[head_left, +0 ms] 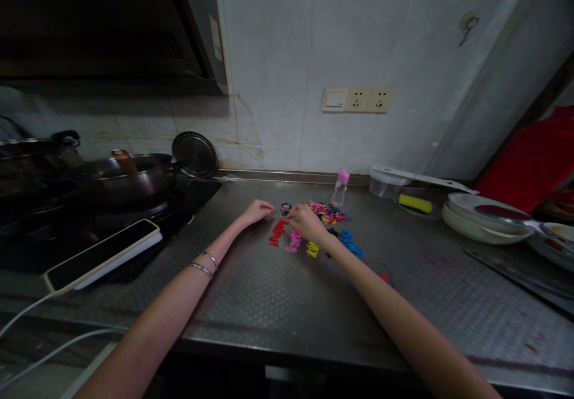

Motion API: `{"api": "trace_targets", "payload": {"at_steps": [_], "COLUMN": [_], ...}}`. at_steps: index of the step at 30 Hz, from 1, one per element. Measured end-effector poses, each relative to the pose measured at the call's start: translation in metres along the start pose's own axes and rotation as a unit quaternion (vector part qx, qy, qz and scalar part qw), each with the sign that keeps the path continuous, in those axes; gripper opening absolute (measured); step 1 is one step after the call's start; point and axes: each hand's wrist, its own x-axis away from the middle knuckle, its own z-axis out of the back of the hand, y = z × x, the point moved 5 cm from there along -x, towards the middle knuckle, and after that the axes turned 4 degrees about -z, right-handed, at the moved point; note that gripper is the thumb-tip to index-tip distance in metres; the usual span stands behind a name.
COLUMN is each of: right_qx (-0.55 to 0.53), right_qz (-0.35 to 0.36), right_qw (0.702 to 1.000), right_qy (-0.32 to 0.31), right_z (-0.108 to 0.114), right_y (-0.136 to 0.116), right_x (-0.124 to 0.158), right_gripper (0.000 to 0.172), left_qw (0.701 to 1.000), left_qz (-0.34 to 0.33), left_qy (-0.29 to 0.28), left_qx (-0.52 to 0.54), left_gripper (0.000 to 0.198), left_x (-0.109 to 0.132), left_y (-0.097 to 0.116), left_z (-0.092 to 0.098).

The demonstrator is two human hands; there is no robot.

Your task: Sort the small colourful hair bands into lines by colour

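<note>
Small coloured pieces lie on the steel counter [278, 303]: a mixed heap [329, 212], a red group [277, 232], a pink group [294, 241], a yellow group [313, 249] and a blue group [350, 244]. My left hand [256, 212] rests on the counter just left of the red group, its fingers curled and pointing at a small blue piece [286, 209]. Over the pink group my right hand [307, 222] has its fingers pinched together near that same blue piece. What the fingers hold is too small to make out.
A small bottle with a pink cap [339, 188] stands behind the heap. Left are a stove with a dark pan [125, 177], a lid [195, 154] and a phone [102, 254] with white cables. Right are stacked plates [484, 219], a clear container [385, 182] and a yellow sponge [415, 203].
</note>
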Motion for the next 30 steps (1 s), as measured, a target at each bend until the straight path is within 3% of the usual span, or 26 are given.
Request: {"api": "trace_targets", "payload": {"at_steps": [3, 6, 10, 15, 21, 30], "right_qx": [0.009, 0.007, 0.005, 0.042, 0.053, 0.028], "right_qz": [0.025, 0.034, -0.025, -0.091, -0.112, -0.086], "right_qw": [0.999, 0.999, 1.000, 0.995, 0.989, 0.993], "right_qy": [-0.018, -0.022, 0.004, -0.020, -0.082, -0.081], "right_z": [-0.007, -0.005, 0.012, 0.021, 0.006, 0.002], "right_y": [-0.011, -0.006, 0.023, 0.054, 0.059, 0.057], "right_x": [0.001, 0.000, -0.005, -0.001, 0.004, 0.000], "right_gripper": [0.018, 0.018, 0.019, 0.017, 0.017, 0.014], "left_qw": [1.000, 1.000, 1.000, 1.000, 0.999, 0.998], "left_qz": [0.002, 0.000, 0.004, 0.007, 0.014, 0.037], "left_qy": [0.003, 0.005, 0.007, 0.017, 0.033, 0.050], "left_qx": [-0.006, -0.014, -0.014, -0.019, -0.030, -0.005], "left_gripper": [0.027, 0.028, 0.029, 0.031, 0.031, 0.034], "left_x": [0.001, 0.003, 0.006, 0.005, 0.006, 0.004], "left_y": [0.002, 0.007, 0.009, 0.003, -0.002, -0.009], "left_z": [0.000, -0.001, -0.002, -0.002, 0.002, 0.003]}}
